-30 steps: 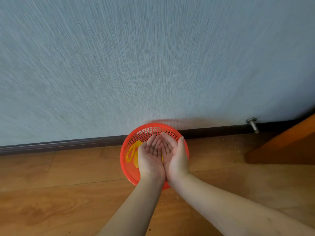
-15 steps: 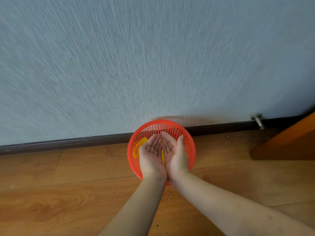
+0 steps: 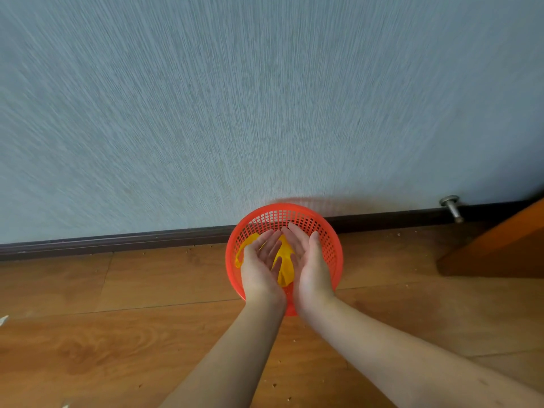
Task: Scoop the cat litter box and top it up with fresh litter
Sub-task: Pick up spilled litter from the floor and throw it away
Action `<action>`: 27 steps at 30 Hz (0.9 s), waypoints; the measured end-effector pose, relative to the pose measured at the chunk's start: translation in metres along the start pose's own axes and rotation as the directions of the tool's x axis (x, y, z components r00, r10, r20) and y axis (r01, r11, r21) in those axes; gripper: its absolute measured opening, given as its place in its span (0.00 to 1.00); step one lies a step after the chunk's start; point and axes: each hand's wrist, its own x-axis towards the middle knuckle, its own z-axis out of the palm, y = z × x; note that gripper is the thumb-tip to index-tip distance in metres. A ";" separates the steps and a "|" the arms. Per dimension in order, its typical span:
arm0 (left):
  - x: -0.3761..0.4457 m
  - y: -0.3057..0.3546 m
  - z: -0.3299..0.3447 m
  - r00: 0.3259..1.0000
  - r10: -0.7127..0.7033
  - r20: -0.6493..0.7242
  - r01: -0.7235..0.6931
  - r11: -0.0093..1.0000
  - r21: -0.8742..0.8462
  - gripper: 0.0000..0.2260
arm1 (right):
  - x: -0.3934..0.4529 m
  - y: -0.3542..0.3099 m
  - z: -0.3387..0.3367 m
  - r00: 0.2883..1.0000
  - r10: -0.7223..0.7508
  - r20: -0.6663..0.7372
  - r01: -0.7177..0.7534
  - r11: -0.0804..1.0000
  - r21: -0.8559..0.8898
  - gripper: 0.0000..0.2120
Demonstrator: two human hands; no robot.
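Note:
A round red mesh basket stands on the wooden floor against the wall. A yellow plastic bag lies inside it. My left hand and my right hand hover over the basket, palms turned up and inward, fingers straight, with a gap between them. I see nothing held in either hand. No litter box or scoop is in view.
The grey-blue wall with a dark skirting board fills the upper view. A metal door stop juts out at the right, near an orange wooden door. Small crumbs are scattered on the floor.
My two hands, pressed together as a cup over the basket before, have parted at the palms, and the yellow bag now shows between them.

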 end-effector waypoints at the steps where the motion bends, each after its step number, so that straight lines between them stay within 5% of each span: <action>1: 0.000 0.001 0.001 1.000 0.007 0.000 -0.007 1.000 0.015 0.16 | 0.001 0.000 -0.001 1.000 0.005 0.001 -0.005 1.000 0.007 0.23; 6: 0.001 0.006 0.002 0.990 0.141 -0.006 -0.136 0.967 0.215 0.15 | 0.005 -0.004 0.003 0.999 0.026 0.031 -0.027 0.999 0.040 0.21; 9: 0.006 0.008 -0.002 0.964 0.261 0.046 -0.254 0.863 0.436 0.15 | 0.008 -0.006 0.003 1.000 -0.008 0.000 0.008 1.000 -0.006 0.20; 13: 0.017 0.013 -0.011 0.903 0.364 0.228 -0.408 0.559 0.721 0.12 | 0.011 -0.011 0.001 0.991 -0.121 -0.054 0.107 0.972 -0.208 0.14; 16: 0.019 0.021 -0.017 0.799 0.381 0.464 -0.543 0.128 0.830 0.15 | 0.015 -0.015 -0.002 0.983 -0.181 -0.033 0.160 0.930 -0.330 0.13; 18: 0.021 0.028 -0.017 0.756 0.353 0.552 -0.571 -0.058 0.819 0.19 | 0.020 -0.018 -0.005 0.982 -0.188 -0.023 0.164 0.908 -0.386 0.15; 27: 0.030 0.031 -0.023 0.804 0.166 0.571 -0.524 -0.257 0.812 0.27 | 0.027 -0.017 -0.014 0.995 -0.102 0.019 0.091 0.764 -0.639 0.23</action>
